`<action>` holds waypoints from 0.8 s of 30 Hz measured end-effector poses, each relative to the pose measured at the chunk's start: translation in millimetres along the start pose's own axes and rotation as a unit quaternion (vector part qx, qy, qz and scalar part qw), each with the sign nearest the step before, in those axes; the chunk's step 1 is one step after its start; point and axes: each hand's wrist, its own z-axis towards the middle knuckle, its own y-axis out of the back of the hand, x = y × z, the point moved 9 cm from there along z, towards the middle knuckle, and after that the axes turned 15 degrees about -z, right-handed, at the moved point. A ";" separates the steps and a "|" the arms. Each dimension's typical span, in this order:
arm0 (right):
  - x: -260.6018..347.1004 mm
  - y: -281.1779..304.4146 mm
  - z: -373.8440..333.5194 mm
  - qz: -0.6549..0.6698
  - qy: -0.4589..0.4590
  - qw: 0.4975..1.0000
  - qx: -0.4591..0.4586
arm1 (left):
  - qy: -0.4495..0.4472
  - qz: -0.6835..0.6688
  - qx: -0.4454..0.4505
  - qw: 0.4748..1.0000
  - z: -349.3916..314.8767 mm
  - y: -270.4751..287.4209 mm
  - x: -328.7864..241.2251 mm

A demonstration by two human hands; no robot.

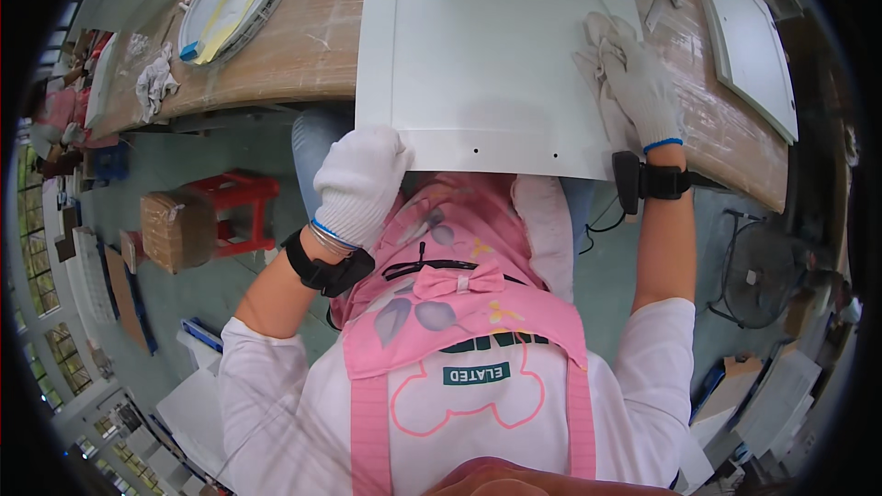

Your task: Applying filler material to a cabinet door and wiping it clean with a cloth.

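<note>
A white framed panel (514, 55), like a cabinet door, lies on the table with its near edge overhanging toward my lap. Two small dark holes show in its near rail. My left hand (361, 174), in a white knit glove, is closed on the panel's near left corner; its fingertips are partly hidden. My right hand (646, 92), gloved the same way, holds a crumpled whitish cloth (604, 41) against the panel's right side rail. Part of the cloth hangs down along that rail toward the near right corner.
The table (276, 73) has a film-covered brown top. At its left stand a round tub lid (220, 32) bearing a bottle and a rag (156, 83). Another white panel (744, 46) lies at the right. Below are a red stool (243, 211), a carton (170, 230) and a floor fan (763, 266).
</note>
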 end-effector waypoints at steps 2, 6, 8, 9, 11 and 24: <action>-3.8 0.2 -1.4 0.011 -0.007 1.000 -0.011 | -0.020 -0.039 0.002 0.999 3.8 3.3 5.9; -3.0 2.1 -1.8 0.044 -0.007 0.999 -0.015 | -0.050 -0.008 -0.041 0.998 4.9 14.2 8.4; -1.5 3.5 -1.8 0.044 -0.001 0.999 -0.026 | -0.015 -0.029 0.006 0.999 -0.8 1.0 3.3; -0.2 4.9 -1.8 0.042 0.006 0.998 -0.036 | -0.015 -0.006 0.007 1.000 -1.8 -3.2 2.2; -4.2 2.6 -1.0 0.039 0.006 0.998 -0.046 | -0.028 -0.012 0.003 1.000 3.5 3.4 3.7; 0.9 9.0 -13.0 0.026 -0.018 0.999 -0.028 | -0.062 -0.113 0.013 0.992 0.2 11.8 9.6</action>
